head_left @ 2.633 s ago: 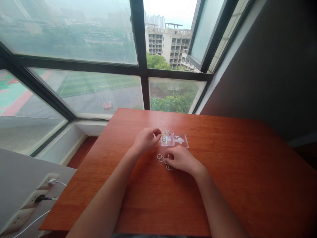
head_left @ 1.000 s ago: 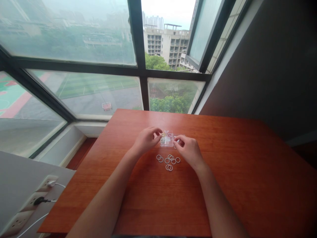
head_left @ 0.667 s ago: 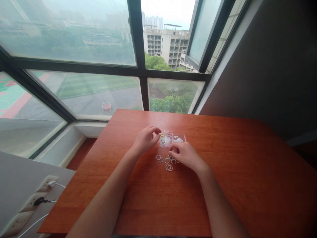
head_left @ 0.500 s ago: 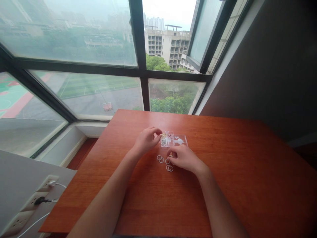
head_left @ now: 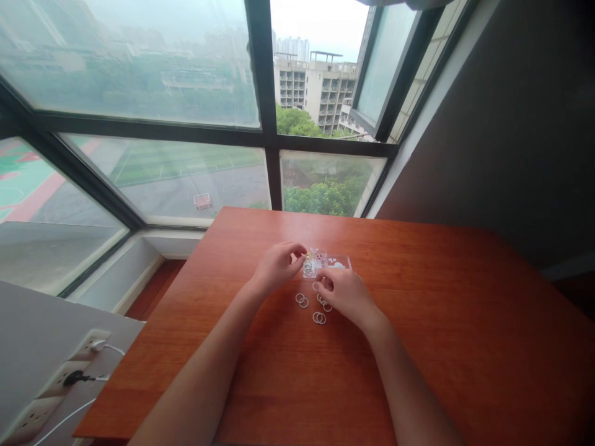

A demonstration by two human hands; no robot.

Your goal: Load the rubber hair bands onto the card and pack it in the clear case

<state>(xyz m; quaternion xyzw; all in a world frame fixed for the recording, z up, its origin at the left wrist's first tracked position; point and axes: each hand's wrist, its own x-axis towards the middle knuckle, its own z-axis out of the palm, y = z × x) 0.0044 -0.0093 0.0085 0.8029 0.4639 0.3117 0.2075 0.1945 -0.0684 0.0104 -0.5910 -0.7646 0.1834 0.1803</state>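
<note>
A clear plastic box with compartments lies on the table, its transparent lid spread to the right. Yellow, pink and pale rings show inside the box. At the box's left edge, my left hand has its thumb and fingers curled around the side. My right hand pinches a small pale ring just in front of the box. Several loose rings lie close by: a pair to the left, overlapping ones nearer me, and others partly under my right hand.
The wooden table reaches toward the large windows. Left of the table, the wall carries power sockets with plugs and white cables. A dark wall stands at the right.
My right hand has lifted a pale ring away from the loose rings and moved slightly toward the box. My left hand stays at the box's left edge.
</note>
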